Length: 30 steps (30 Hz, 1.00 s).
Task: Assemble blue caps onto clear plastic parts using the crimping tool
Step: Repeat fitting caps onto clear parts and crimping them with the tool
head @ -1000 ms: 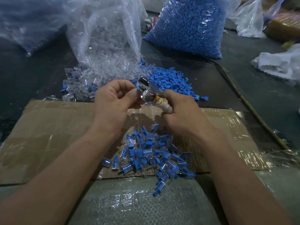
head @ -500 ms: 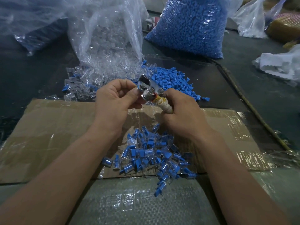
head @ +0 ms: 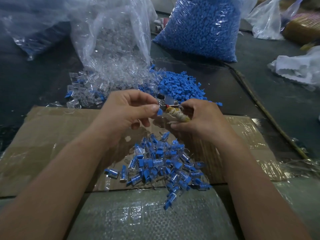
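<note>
The left hand [head: 124, 111] is pinching a blue cap [head: 160, 111] between thumb and forefinger, its other fingers curling loosely beneath. The cap is sitting just beside the metal head of the crimping tool [head: 168, 103], which the right hand [head: 202, 122] is gripping by its cloth-wrapped handle [head: 178, 116], fingers curled round it. Below both hands, a pile of capped clear parts [head: 161, 163] is lying on taped cardboard [head: 52, 135]. Beyond, loose blue caps [head: 180, 85] and clear plastic parts [head: 97, 89] are spilling beside their bags
</note>
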Each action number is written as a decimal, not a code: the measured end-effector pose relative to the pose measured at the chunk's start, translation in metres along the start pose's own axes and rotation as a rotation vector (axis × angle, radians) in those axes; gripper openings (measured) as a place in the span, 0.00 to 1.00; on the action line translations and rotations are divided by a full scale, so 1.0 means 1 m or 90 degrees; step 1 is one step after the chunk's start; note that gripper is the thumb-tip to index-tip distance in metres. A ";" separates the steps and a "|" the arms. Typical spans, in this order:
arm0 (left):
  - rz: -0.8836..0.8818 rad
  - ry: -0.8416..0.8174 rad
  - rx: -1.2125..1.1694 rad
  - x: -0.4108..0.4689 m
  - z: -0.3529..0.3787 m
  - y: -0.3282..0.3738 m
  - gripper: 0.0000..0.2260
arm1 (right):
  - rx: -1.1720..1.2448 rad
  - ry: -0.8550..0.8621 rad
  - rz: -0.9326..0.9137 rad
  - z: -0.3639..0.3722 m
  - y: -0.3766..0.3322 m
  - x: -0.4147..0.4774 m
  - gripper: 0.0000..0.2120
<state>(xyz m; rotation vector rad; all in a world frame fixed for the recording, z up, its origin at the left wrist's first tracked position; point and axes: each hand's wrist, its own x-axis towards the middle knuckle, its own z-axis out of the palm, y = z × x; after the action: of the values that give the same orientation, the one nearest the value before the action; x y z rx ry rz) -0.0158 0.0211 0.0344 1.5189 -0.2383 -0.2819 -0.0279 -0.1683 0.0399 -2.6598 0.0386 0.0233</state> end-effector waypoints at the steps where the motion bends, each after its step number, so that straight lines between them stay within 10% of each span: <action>1: -0.014 -0.011 0.014 0.000 0.001 0.000 0.04 | -0.007 -0.005 0.000 0.000 0.000 0.000 0.23; 21: -0.027 -0.211 0.210 -0.003 0.007 -0.001 0.08 | -0.063 -0.143 -0.055 -0.004 0.005 0.000 0.34; 30: 0.090 0.116 0.298 0.009 0.004 -0.014 0.07 | -0.032 -0.129 -0.044 -0.007 0.015 0.005 0.16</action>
<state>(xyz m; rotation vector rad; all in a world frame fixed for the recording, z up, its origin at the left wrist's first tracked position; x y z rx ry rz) -0.0094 0.0138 0.0207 1.9670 -0.2774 0.0321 -0.0238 -0.1847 0.0387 -2.6932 -0.1211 0.2744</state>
